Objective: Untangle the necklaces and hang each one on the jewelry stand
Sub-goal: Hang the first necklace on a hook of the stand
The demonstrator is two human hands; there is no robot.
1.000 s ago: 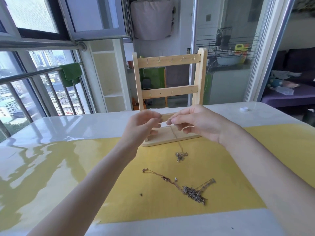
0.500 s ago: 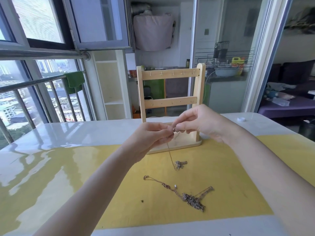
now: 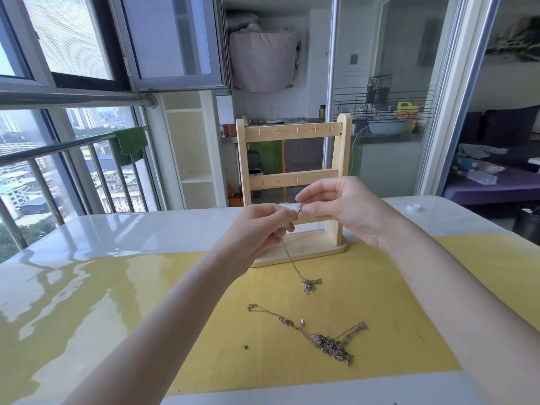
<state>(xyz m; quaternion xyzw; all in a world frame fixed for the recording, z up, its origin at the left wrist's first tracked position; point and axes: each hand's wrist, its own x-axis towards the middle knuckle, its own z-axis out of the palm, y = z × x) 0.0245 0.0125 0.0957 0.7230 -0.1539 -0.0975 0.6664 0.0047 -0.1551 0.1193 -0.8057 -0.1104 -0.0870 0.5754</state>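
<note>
Since a moment ago both hands sit higher before the wooden jewelry stand [image 3: 292, 182]. I see my left hand [image 3: 260, 229] and right hand [image 3: 336, 206] pinching one necklace [image 3: 295, 267], its pendant end resting on the yellow surface [image 3: 146, 317] beyond a tangled necklace pile [image 3: 327, 337].

Both hands [image 3: 304, 217] raised together, fingertips pinched.

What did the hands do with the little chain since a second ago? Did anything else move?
The left hand and right hand were apart a second ago; they have come together, and both now pinch the chain near its clasp. The chain's bunched end still rests on the yellow mat. The tangled pile and the empty stand have stayed put.
</note>
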